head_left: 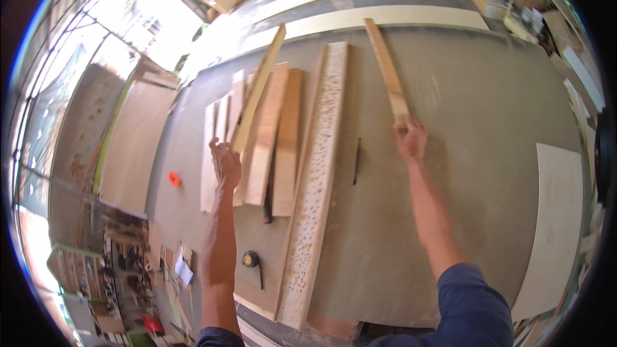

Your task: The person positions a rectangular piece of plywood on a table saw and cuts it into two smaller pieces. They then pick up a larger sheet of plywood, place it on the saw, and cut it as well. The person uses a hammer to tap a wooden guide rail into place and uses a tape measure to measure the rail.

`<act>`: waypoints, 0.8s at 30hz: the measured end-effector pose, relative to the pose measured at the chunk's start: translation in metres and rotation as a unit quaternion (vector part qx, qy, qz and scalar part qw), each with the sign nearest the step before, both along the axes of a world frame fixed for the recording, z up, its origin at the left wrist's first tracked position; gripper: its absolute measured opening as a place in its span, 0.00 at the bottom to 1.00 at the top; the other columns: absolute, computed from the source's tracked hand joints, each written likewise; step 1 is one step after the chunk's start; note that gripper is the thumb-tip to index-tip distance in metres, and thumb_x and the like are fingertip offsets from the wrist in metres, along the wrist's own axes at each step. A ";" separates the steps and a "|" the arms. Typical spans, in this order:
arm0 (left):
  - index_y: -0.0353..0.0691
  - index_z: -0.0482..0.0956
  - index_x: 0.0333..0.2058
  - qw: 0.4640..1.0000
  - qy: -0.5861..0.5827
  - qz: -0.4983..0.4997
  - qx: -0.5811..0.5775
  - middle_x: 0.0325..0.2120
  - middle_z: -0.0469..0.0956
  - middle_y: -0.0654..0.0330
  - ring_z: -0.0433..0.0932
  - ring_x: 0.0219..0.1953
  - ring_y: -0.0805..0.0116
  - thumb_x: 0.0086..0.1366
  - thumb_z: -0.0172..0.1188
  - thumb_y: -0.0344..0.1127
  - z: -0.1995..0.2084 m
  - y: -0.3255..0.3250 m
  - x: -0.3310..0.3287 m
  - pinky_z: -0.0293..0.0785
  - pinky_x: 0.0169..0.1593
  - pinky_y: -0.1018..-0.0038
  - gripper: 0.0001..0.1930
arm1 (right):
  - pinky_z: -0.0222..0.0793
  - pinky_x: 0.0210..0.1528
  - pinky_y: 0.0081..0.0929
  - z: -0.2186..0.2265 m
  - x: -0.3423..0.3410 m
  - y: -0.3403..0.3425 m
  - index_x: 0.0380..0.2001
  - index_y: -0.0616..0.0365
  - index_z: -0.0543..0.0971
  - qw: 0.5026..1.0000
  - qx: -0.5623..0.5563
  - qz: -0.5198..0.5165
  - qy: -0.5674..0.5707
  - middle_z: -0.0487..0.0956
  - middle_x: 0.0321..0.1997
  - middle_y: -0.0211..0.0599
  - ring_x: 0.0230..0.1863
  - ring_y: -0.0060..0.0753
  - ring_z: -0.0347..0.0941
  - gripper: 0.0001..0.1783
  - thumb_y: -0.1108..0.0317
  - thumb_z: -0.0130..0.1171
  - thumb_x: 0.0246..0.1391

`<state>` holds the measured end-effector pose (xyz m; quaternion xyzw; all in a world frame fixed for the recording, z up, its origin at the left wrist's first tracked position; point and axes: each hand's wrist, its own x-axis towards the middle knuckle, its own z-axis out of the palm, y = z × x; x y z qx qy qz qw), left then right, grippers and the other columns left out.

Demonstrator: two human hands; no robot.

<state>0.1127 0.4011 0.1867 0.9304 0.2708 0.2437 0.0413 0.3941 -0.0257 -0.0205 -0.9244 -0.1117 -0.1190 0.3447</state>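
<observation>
My right hand (412, 139) is closed around the near end of a narrow wooden strip (387, 67), which points away over the table. On the left, my left hand (226, 166) grips the near end of another narrow wooden strip (262, 83), raised at a slant over several wooden boards (270, 132) lying side by side. Between the hands lies a long board (319, 135) with a speckled, chip-like face and plain wooden edges. A thin dark pencil-like stick (357, 160) rests to its right.
A black and yellow tape measure (250, 259) and a small orange object (174, 178) lie on the brown worktable (475, 218). A pale panel (551, 212) lies along the right edge. Long pale planks (385, 18) lie beyond the far edge. Large wooden sheets (138, 144) stand at left.
</observation>
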 end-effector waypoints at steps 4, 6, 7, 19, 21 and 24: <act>0.32 0.65 0.63 0.998 0.042 0.020 0.045 0.70 0.53 0.37 0.52 0.73 0.37 0.64 0.68 0.39 0.000 -0.032 -0.117 0.54 0.72 0.46 0.34 | 0.77 0.50 0.37 0.009 0.010 -0.039 0.49 0.65 0.83 0.982 0.155 -0.002 0.108 0.85 0.47 0.46 0.47 0.43 0.81 0.27 0.52 0.66 0.58; 0.35 0.69 0.62 0.999 0.027 0.002 -0.042 0.70 0.56 0.39 0.54 0.73 0.38 0.63 0.69 0.38 -0.015 -0.052 -0.178 0.54 0.72 0.49 0.31 | 0.69 0.34 0.25 0.006 0.013 -0.090 0.38 0.56 0.86 0.898 0.310 0.065 0.306 0.81 0.30 0.28 0.31 0.24 0.75 0.17 0.53 0.69 0.55; 0.35 0.71 0.61 0.997 0.005 0.014 -0.079 0.69 0.58 0.40 0.55 0.72 0.39 0.63 0.68 0.37 -0.025 -0.073 -0.217 0.54 0.72 0.49 0.29 | 0.66 0.32 0.24 0.014 -0.012 -0.106 0.35 0.54 0.84 0.853 0.378 0.095 0.348 0.78 0.29 0.25 0.29 0.21 0.72 0.15 0.54 0.70 0.54; 0.27 0.78 0.41 0.858 -0.147 0.476 -0.121 0.42 0.77 0.44 0.74 0.51 0.45 0.59 0.62 0.32 -0.176 -0.270 -0.561 0.67 0.60 0.57 0.15 | 0.69 0.42 0.26 0.165 -0.318 -0.068 0.50 0.66 0.82 0.812 0.455 0.236 0.280 0.76 0.38 0.31 0.39 0.22 0.71 0.32 0.52 0.75 0.50; 0.28 0.79 0.41 0.832 -0.206 0.462 -0.229 0.42 0.78 0.44 0.75 0.49 0.46 0.59 0.63 0.34 -0.197 -0.287 -0.561 0.68 0.59 0.58 0.16 | 0.70 0.41 0.24 0.174 -0.326 -0.009 0.51 0.69 0.81 0.803 0.448 0.289 0.265 0.75 0.40 0.33 0.41 0.21 0.71 0.34 0.50 0.75 0.51; 0.28 0.81 0.42 0.806 -0.175 0.436 -0.361 0.43 0.78 0.45 0.77 0.47 0.48 0.60 0.65 0.37 -0.232 -0.291 -0.547 0.71 0.56 0.59 0.17 | 0.73 0.51 0.27 0.170 -0.320 0.085 0.56 0.70 0.78 0.818 0.404 0.358 0.197 0.73 0.58 0.43 0.54 0.29 0.71 0.46 0.34 0.69 0.53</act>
